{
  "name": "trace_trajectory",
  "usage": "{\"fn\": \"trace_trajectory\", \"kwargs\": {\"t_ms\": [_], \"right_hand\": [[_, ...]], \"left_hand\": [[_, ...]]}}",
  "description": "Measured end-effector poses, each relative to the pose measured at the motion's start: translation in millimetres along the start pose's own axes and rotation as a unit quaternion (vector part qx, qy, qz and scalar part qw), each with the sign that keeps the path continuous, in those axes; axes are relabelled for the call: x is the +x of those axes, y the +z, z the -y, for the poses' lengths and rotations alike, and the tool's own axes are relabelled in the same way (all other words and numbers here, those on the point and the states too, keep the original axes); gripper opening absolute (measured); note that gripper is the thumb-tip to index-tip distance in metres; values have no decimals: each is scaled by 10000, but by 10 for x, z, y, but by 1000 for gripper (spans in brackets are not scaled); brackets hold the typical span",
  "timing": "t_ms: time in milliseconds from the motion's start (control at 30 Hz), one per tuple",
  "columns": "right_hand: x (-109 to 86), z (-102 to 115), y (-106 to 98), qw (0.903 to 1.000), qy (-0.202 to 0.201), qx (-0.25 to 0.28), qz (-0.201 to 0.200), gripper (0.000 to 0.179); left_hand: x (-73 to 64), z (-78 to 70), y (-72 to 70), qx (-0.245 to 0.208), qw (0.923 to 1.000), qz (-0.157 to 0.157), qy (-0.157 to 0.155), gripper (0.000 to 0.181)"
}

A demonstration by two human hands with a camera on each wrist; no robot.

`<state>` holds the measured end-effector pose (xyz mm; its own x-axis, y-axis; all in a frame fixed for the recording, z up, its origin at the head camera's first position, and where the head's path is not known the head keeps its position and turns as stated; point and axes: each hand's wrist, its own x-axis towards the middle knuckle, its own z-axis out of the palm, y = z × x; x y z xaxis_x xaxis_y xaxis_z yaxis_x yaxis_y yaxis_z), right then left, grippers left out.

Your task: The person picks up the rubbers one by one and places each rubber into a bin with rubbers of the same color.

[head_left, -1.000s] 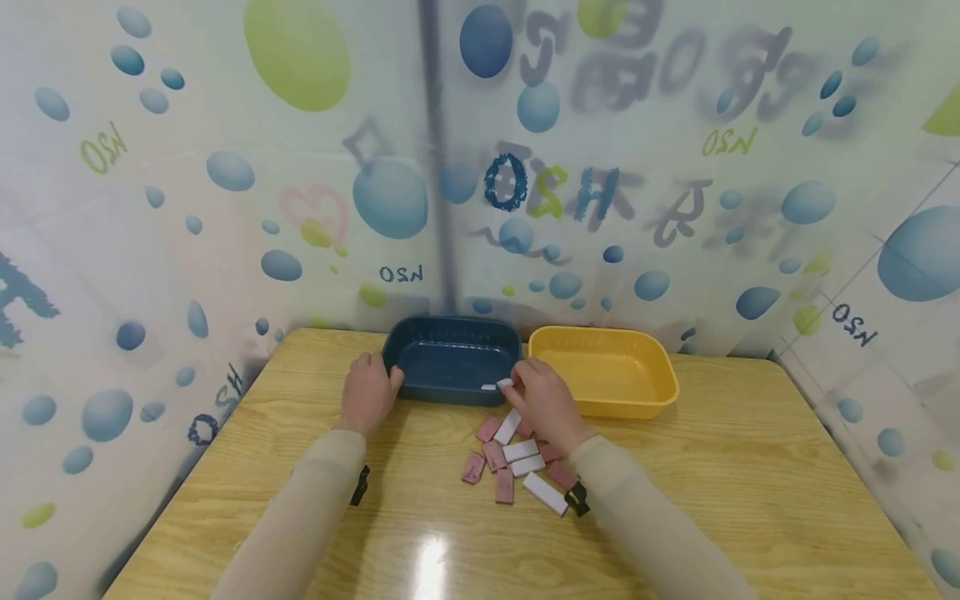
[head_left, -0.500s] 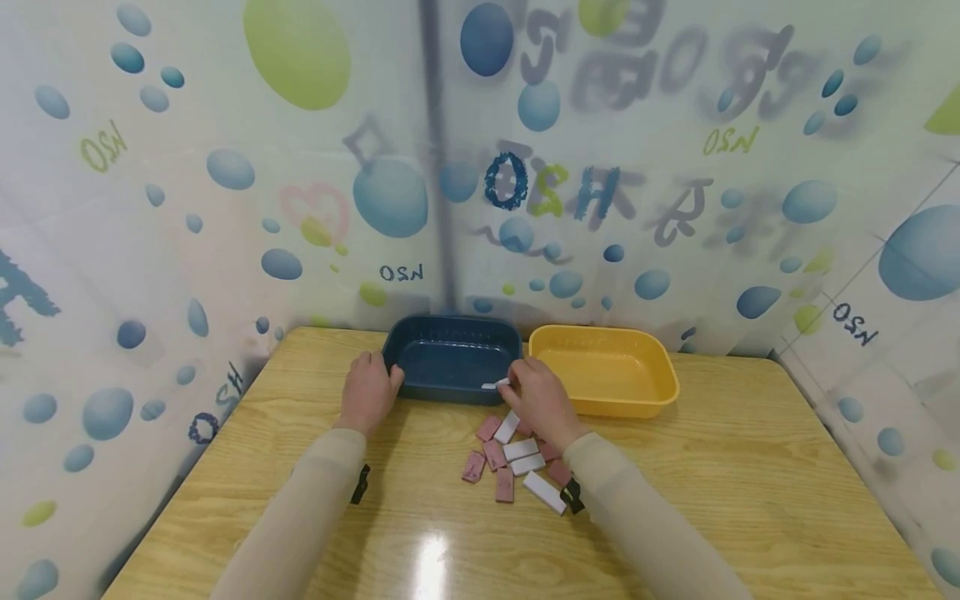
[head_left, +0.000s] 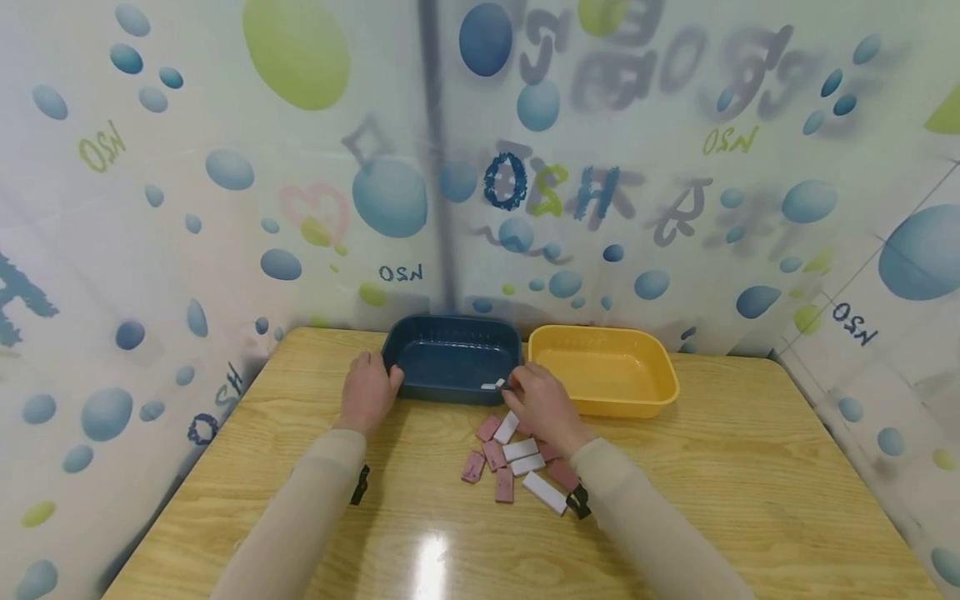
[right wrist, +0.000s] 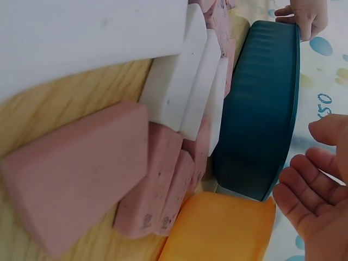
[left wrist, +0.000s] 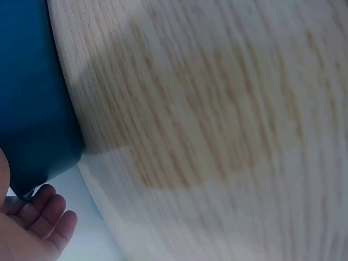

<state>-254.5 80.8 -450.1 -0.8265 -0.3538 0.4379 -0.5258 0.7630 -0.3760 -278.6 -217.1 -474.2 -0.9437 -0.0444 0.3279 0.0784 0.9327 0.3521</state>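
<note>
At the left end of the dark blue plastic bin (head_left: 450, 392), my left hand (head_left: 367, 393) grips the rim between thumb and fingers; the left wrist view shows the fingers (left wrist: 46, 215) curled at the bin's edge. My right hand (head_left: 542, 402) hovers over the bin's front right corner. Seen from the right wrist, its thumb and fingers (right wrist: 312, 182) are loosely bent and apart, with nothing between them. Just beyond those fingertips, small white erasers (head_left: 488, 386) show inside the bin. Several pink erasers (head_left: 504, 485) and white erasers (head_left: 544, 492) lie in a loose pile below the right hand, partly hidden by it.
A yellow plastic bin (head_left: 637, 407) stands close to the blue bin's right side. Both bins sit near the back edge of the wooden table (head_left: 750, 467), against a patterned curtain (head_left: 480, 150).
My right hand has let go of a white eraser, which now rests inside the blue bin beside another. The fingers have drawn back slightly. My left hand has stayed on the rim.
</note>
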Motion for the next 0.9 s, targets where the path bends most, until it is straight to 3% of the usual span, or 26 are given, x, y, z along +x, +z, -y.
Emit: {"fn": "trace_trajectory", "kwargs": {"t_ms": [167,533,900], "right_hand": [[-57,-14,-46,9999,-90,94,40,13],[-199,-22,-155,9990,104,296,333,11],[-353,-125,-257,9995,-132,182,205,13]], "left_hand": [[9,8,13,31,10000,-29,19,36],[8,13,3,-59,9999,-56,87,36],[-2,23,21,-50,9998,-127,146,35]]}}
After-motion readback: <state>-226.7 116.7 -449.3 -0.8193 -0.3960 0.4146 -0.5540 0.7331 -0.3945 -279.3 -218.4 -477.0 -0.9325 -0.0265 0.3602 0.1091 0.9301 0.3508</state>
